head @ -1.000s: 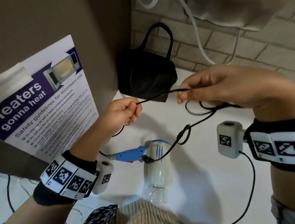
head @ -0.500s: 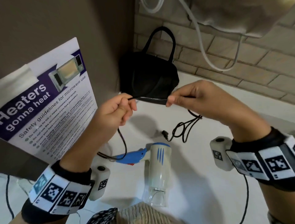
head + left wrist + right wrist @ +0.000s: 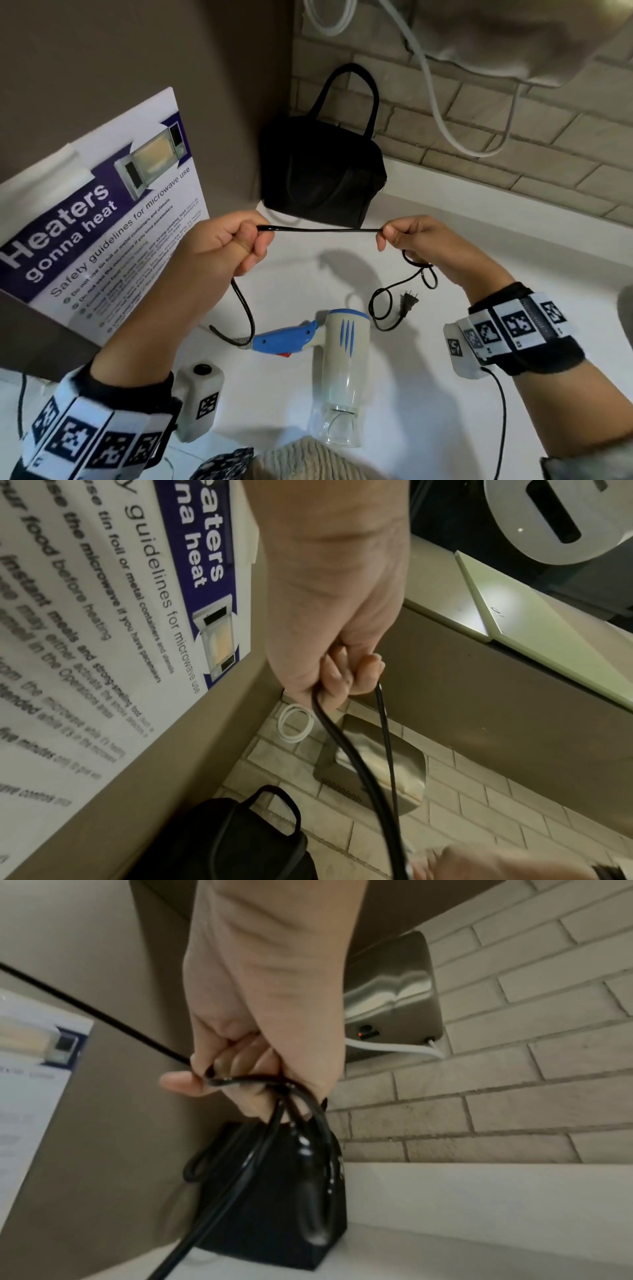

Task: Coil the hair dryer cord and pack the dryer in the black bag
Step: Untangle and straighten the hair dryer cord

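Observation:
A white hair dryer with a blue folding handle lies on the white counter. Its black cord is stretched taut between my two hands above the counter. My left hand grips the cord in a fist; from there it drops to the handle. My right hand pinches the cord and holds small loops of it; the rest hangs down to the plug on the counter. The black bag stands upright in the back corner, its handles up.
A microwave safety poster leans on the brown wall at the left. A brick wall runs behind, with a metal wall unit and white cables hanging above the counter.
My hands have moved apart and the cord between them has been pulled out straight and longer. The right hand has dropped lower and to the right; the plug now lies further right on the counter.

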Tool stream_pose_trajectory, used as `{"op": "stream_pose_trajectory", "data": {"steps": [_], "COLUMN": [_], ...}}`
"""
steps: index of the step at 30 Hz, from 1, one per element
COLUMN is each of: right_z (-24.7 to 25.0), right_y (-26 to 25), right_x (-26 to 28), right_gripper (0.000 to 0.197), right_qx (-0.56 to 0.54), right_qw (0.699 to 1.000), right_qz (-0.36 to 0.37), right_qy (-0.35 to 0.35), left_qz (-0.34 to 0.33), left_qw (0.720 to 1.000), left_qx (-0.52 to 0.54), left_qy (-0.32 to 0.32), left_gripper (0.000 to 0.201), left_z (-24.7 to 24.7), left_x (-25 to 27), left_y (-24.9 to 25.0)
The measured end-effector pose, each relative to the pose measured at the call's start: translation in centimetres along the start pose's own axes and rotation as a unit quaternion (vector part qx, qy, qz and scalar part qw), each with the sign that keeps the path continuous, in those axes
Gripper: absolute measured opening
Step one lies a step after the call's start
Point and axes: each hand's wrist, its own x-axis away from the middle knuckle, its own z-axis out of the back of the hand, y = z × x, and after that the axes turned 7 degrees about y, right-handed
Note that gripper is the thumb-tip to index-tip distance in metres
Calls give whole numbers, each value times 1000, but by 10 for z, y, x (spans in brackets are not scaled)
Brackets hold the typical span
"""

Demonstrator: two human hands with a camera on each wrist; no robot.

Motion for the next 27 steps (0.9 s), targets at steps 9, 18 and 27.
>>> {"op": "stream_pose_trajectory", "data": {"steps": [9,18,27], "right_z": [-14,-21,-30], "right_y": [24,-7,-18], "right_x": [-11,3,7], "right_gripper": [34,43,84], "right_qx": [94,36,-156], "right_qw": [992,996,979], "right_qz": [-69,-65,-81], "right_qy": [57,-44,-104], "left_qz": [89,-22,-182], "left_qw": [981,952,838], "left_qx": [-171,-297,-509], "left_qy": [-15,-73,-74], "left_gripper": [29,54,52], "left_z": [9,-67,-94], "left_x": [2,-8,-33], "left_y": [-45,-41,-26]}}
